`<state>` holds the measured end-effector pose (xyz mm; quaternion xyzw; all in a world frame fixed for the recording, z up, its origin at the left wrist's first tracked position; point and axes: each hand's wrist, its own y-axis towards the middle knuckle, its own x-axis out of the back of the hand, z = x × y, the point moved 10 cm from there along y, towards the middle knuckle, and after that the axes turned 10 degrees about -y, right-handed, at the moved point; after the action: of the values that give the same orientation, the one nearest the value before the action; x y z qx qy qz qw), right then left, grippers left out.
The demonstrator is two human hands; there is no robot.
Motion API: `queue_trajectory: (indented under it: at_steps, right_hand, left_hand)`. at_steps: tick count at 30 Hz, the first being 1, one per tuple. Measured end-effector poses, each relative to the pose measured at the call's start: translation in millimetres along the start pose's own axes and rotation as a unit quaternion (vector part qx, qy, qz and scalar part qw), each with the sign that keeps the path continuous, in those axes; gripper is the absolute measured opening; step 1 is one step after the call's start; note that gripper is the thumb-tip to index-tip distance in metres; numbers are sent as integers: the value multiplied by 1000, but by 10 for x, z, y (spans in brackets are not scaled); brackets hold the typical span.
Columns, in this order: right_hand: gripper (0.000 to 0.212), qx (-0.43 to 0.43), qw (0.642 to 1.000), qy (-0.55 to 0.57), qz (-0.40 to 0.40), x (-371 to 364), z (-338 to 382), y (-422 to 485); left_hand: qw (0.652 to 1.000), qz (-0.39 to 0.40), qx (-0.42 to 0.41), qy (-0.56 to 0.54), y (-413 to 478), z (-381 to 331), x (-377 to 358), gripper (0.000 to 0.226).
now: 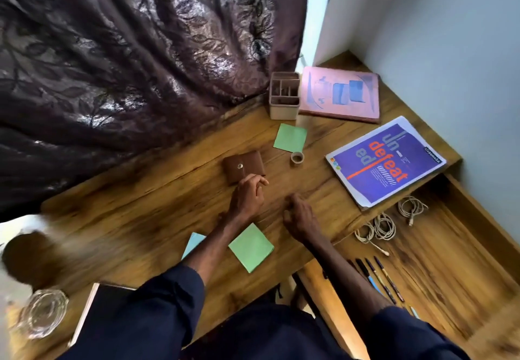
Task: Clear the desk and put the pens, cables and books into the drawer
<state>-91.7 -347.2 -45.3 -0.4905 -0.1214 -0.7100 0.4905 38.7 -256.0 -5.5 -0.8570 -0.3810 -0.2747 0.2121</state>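
Note:
A purple book (385,160) lies at the desk's right edge, and a pink book (340,94) rests in the far corner. Below the edge, the open wooden drawer (450,261) holds coiled white cables (382,226) and several pens (380,278). My left hand (249,196) hovers over the middle of the wooden desk (140,224), fingers loosely curled, holding nothing, just short of a brown leather wallet (244,166). My right hand (299,216) rests beside it with fingers curled down, and nothing shows in it.
A beige pen holder (284,95) stands next to the pink book. Green sticky notes (290,137), a tape roll (297,158), another green note (251,247) and a blue one (194,243) lie about. A glass dish (42,313) and dark notebook (107,297) sit near left; curtain behind.

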Motion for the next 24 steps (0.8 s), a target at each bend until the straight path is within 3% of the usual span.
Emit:
queue_trajectory:
  at_steps: [4,14,24]
  right_hand:
    - [25,8,997,-70,26,-289,93,-83]
    - [58,36,988,-135,61,-556,102,-478]
    - [53,34,992,-102,60,-434,-61,-924]
  left_hand:
    - [1000,-6,13,-10,-142,211,89,25]
    - [1000,17,20,-16,-453,276,-61,26]
    - [1000,-3,-2,8,-809,117,4,25]
